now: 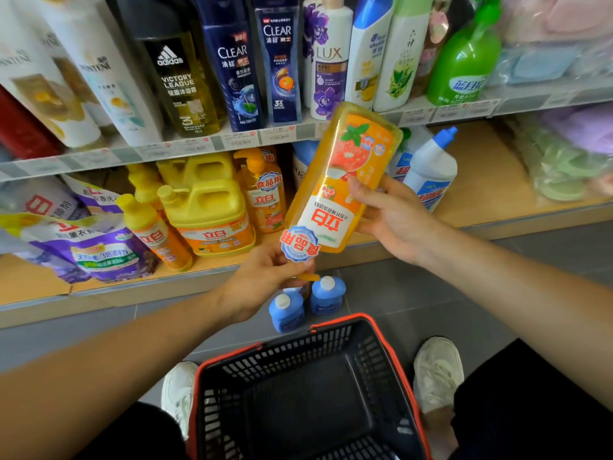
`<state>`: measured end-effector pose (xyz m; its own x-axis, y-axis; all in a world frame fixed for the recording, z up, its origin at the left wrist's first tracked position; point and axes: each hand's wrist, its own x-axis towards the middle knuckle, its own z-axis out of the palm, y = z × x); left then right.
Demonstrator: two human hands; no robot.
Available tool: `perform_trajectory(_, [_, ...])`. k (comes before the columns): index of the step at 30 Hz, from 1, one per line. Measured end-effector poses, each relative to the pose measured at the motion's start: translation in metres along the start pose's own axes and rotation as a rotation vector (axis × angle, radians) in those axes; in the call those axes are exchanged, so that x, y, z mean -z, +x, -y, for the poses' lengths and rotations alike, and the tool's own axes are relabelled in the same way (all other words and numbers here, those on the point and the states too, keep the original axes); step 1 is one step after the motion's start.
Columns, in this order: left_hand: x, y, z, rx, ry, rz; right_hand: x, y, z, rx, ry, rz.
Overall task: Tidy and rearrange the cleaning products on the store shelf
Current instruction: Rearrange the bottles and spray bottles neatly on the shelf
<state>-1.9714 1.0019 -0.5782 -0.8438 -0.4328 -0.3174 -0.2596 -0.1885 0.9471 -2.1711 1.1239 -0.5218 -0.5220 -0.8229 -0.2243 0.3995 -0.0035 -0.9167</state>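
Note:
An orange dish-soap bottle (341, 174) is held upside down in front of the lower shelf, its pump end pointing down. My right hand (394, 220) grips its body from the right side. My left hand (265, 277) holds the pump end below a round blue tag. On the lower shelf (491, 214) stand more yellow and orange detergent bottles (205, 207), purple detergent bags (96, 247) at the left and a white toilet-cleaner bottle (431, 167) with a blue cap at the right.
A black shopping basket (298, 386) with a red rim sits on the grey floor between my white shoes. Two blue bottles (305, 303) stand on the floor by the shelf base. The upper shelf (232, 141) holds shampoo bottles and a green bottle (464, 61).

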Motion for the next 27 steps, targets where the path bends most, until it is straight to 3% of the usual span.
perform_trajectory(6, [0.02,0.004,-0.03,-0.082,-0.069,-0.103,0.006,0.002,-0.025,-0.279,0.088,-0.16])
perform_trajectory(11, [0.026,0.006,-0.064,-0.104,0.051,-0.136,0.009,-0.002,-0.036,-0.463,0.042,-0.152])
perform_trajectory(14, [0.036,0.004,-0.091,-0.19,0.123,-0.168,0.003,-0.005,-0.044,-0.557,-0.115,-0.032])
perform_trajectory(16, [0.042,0.002,-0.106,-0.254,0.168,-0.177,-0.004,-0.003,-0.044,-0.519,-0.243,0.032])
perform_trajectory(20, [0.057,-0.003,-0.112,-0.277,0.299,-0.206,-0.018,0.022,-0.039,-0.342,-0.51,-0.032])
perform_trajectory(24, [0.089,-0.008,-0.095,-0.149,0.391,-0.282,-0.036,0.063,-0.038,-0.066,-0.911,-0.021])
perform_trajectory(27, [0.117,-0.012,-0.072,-0.013,0.531,-0.267,-0.054,0.096,-0.041,0.065,-1.046,0.018])
